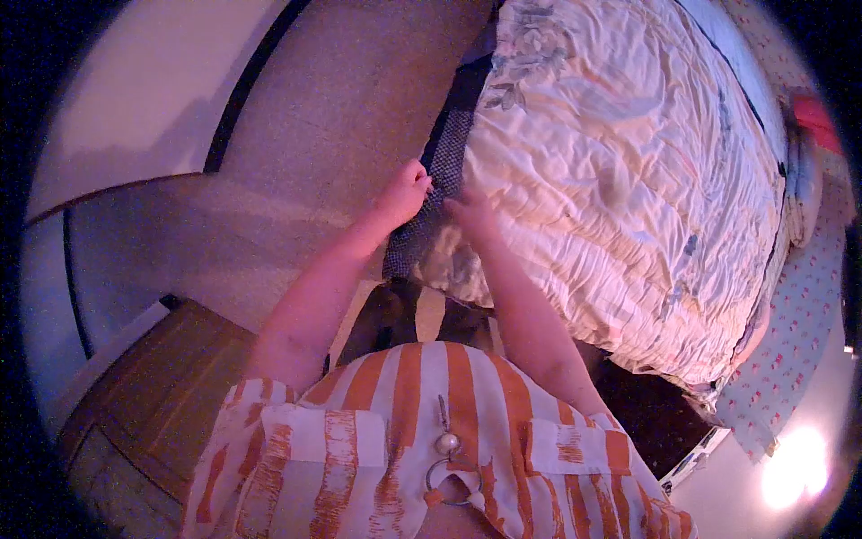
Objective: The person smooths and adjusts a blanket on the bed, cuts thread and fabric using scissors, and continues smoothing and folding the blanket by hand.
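Note:
My left hand (404,190) is closed, fingers curled, at the left edge of a dark checked fabric (446,160) that runs along the side of the bed. Whatever its fingers pinch, if anything, is too small to make out. My right hand (469,216) is smeared by motion over the border between that fabric and a crumpled cream quilt (593,180). Its fingers point toward the left hand, but their grip cannot be read. The quilt has a grey floral print near its upper left corner.
Carpeted floor (314,108) stretches left of the bed. A brown wooden piece of furniture (162,377) stands at lower left. A dark box-like surface (651,409) is by my right elbow. Patterned cloth (781,350) and a bright light (795,472) are at right.

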Available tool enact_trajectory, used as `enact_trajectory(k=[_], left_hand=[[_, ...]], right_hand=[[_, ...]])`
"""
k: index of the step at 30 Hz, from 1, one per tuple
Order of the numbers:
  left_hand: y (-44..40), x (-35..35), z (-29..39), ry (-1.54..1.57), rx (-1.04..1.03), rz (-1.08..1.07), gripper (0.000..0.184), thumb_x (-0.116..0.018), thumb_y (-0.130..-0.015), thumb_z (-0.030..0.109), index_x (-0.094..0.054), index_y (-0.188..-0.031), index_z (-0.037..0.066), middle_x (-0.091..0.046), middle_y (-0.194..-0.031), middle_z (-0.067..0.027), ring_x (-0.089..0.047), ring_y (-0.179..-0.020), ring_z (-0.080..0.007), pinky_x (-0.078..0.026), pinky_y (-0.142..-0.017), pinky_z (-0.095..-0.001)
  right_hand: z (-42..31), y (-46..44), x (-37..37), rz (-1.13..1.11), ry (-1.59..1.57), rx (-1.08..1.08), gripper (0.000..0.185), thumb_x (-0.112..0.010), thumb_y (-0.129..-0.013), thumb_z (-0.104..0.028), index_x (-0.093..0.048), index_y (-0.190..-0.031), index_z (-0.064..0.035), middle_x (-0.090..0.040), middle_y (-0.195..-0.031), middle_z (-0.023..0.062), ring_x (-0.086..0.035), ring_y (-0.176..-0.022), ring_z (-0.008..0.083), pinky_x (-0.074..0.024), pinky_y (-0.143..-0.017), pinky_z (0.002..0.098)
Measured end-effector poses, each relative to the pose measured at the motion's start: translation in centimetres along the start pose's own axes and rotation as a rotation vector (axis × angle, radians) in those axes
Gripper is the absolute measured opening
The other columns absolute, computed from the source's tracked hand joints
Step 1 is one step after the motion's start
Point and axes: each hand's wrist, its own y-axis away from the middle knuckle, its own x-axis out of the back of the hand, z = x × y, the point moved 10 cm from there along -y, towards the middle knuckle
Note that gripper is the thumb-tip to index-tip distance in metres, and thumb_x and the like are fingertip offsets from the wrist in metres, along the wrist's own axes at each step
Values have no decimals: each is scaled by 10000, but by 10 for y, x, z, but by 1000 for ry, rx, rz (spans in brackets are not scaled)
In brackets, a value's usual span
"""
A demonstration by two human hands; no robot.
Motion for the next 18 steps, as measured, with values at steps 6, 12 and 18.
enact_trajectory(k=[6,12,18], left_hand=[[-3,2,-23,-86,44,235,76,-448,-811,84,-432,-767,25,-553,-664,-71,-524,-600,-148,-425,-570,-295],[15,-9,-19,553,225,150,51,-443,-812,93,-426,-795,48,-562,-686,-76,-494,-557,-122,-399,-490,-243],[13,-34,-23,1221,251,-129,32,-467,-792,82,-437,-791,71,-464,-618,-2,-410,-500,-81,-313,-429,-199]], right_hand=[[8,-3,1,-9,29,19,156,-573,-714,-89,-549,-829,12,-570,-708,65,-523,-593,147,-437,-536,295],[-3,2,-3,-30,-24,25,150,-558,-723,-96,-543,-831,7,-566,-712,58,-520,-606,142,-436,-542,289],[14,-6,-5,-55,-43,23,147,-557,-728,-96,-545,-842,-4,-566,-706,45,-507,-569,134,-429,-519,281]])
